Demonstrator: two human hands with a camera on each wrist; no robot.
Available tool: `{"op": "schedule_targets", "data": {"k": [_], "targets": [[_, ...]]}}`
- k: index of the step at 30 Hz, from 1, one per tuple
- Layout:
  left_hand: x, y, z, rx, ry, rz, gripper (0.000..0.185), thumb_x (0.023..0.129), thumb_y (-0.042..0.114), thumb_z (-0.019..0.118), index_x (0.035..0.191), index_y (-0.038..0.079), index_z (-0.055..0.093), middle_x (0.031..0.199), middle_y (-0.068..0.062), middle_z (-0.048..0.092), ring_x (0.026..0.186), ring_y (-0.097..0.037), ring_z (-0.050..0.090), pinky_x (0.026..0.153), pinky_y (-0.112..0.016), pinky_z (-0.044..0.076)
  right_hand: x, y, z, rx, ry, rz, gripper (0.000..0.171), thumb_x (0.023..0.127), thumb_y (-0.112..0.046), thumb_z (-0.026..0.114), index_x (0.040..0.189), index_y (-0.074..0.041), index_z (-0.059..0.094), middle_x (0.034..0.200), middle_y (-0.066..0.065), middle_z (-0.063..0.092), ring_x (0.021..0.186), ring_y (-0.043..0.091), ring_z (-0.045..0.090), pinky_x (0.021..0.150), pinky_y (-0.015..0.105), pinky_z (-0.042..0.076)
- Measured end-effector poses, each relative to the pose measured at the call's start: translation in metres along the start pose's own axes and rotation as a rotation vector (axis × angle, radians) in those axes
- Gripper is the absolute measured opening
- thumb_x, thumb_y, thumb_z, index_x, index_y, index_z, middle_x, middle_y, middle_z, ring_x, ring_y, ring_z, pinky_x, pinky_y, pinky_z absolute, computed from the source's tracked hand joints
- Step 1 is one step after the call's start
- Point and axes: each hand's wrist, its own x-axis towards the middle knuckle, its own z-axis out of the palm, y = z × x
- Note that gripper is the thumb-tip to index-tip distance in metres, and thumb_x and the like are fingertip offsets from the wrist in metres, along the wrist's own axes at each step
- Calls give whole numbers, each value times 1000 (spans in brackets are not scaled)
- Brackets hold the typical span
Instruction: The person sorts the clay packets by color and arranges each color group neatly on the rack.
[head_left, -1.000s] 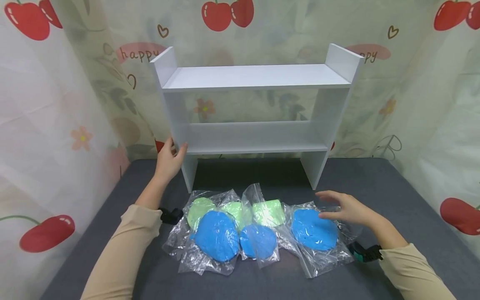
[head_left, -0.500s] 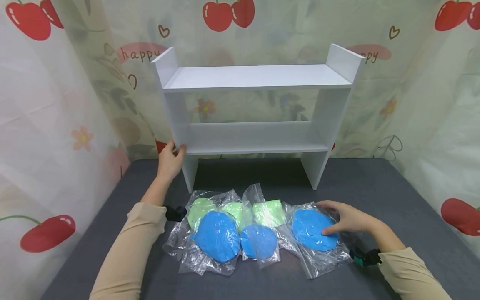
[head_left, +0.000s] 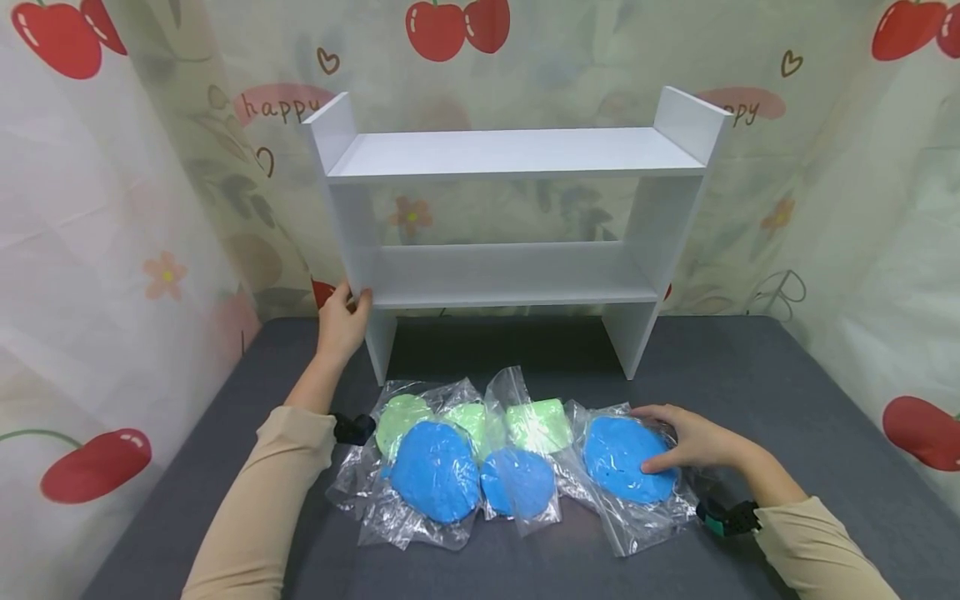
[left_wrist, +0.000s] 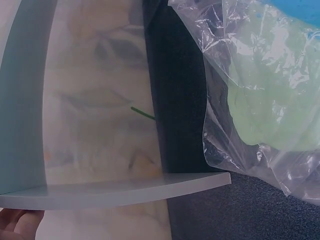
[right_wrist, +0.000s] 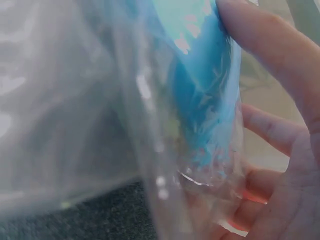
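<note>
Dark grey tabletop (head_left: 750, 367) is leaving room between its right edge and the clear plastic bag (head_left: 626, 529) with a flat blue disc (head_left: 622, 458) at four o'clock. My right hand (head_left: 705, 437) is pinching that bag; my left hand (head_left: 341, 325) is gripping the white two-shelf rack (head_left: 510, 154) at nine o'clock.

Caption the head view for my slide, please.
Left fingers hold the side of a white shelf while right fingers grip a bagged blue slab.
</note>
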Motion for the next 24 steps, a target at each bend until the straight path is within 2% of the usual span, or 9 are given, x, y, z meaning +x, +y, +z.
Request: {"op": "schedule_targets", "data": {"k": [7,12,16,20,24], "targets": [[0,-1,0,4,0,1,43,98,18,43,138,1,41,141,-24,43,125,-42,46,99,-49,43,2,2,2,-3,4,35,79,75,-39,75,134,0,43,136,27,44,123,50,42,92,61,41],[-2,1,0,-1,2,2,43,98,18,43,137,1,42,142,-23,43,125,-42,46,99,-49,44,3,5,3,8,-4,35,78,75,-39,75,134,0,41,136,27,44,121,49,45,90,60,43],[-2,1,1,-5,3,5,43,98,17,43,138,1,42,142,-23,43,125,-41,46,99,-50,44,4,6,4,20,-11,31,76,75,-37,76,132,-2,41,125,23,53,107,38,56,83,50,49],[-2,0,1,-9,4,5,43,98,17,42,138,2,41,142,-22,42,126,-41,46,99,-50,44,4,5,4,22,-9,24,75,75,-36,77,132,-3,41,108,14,59,95,21,56,74,38,49],[-2,0,1,-8,4,1,43,99,17,42,139,3,41,143,-22,42,126,-40,46,100,-49,43,4,4,3,29,6,16,74,74,-35,77,131,-6,41,106,12,59,93,20,56,73,36,49]]}}
